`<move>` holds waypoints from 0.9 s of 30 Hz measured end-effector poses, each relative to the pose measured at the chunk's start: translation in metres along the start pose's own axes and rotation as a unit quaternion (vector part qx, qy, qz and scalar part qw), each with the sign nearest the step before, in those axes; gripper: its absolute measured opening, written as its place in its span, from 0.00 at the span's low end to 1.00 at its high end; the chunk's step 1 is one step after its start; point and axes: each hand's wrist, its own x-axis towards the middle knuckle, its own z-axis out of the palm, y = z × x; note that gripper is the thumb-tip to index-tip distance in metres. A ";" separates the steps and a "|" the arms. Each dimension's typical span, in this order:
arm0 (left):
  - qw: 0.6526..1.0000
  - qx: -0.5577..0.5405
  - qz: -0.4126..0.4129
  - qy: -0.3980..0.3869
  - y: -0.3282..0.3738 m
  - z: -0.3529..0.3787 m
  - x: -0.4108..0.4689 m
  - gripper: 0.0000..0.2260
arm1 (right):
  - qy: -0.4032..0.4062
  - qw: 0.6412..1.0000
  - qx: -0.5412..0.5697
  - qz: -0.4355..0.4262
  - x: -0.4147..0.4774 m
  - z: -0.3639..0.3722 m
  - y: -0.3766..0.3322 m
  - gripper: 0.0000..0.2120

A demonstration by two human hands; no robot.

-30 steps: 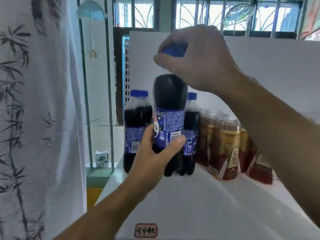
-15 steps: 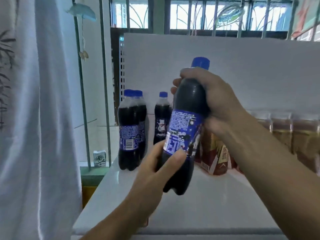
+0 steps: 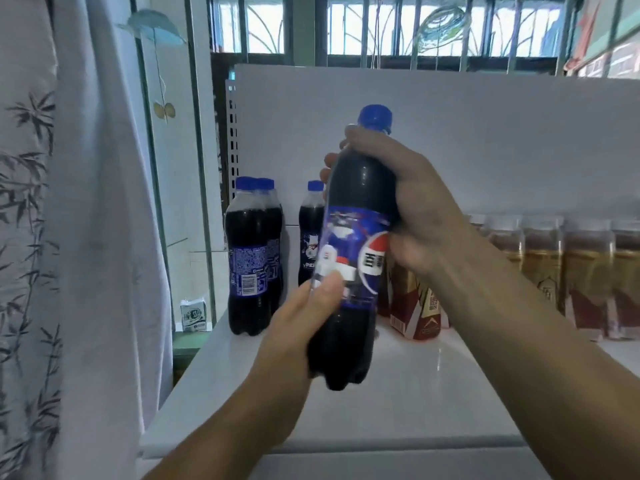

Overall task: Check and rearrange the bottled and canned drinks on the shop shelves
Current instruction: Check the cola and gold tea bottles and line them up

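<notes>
Bottle (image 3: 360,192) in left grip (image 3: 304,327), right grip (image 3: 419,209)

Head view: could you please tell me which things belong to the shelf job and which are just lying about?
Job: held Pepsi bottle, left hand, right hand, standing Pepsi bottles, amber tea bottles, shelf.
Lying about: bamboo-print curtain, small carton, window bars.

Cola bottle (image 3: 360,188) gripped by left hand (image 3: 304,327), right hand (image 3: 408,202), above shelf (image 3: 415,403)
</notes>
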 end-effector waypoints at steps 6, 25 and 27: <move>0.995 -0.072 -0.069 -0.015 0.006 -0.005 0.000 0.28 | 0.026 0.998 0.063 0.012 0.004 0.000 0.007 0.07; 0.982 -0.156 -0.102 -0.035 0.014 -0.009 -0.003 0.28 | -0.063 0.998 -0.013 -0.023 0.007 0.002 0.023 0.14; 0.979 -0.169 -0.107 -0.042 0.013 -0.009 -0.004 0.32 | -0.057 0.998 -0.009 -0.014 0.005 0.003 0.022 0.11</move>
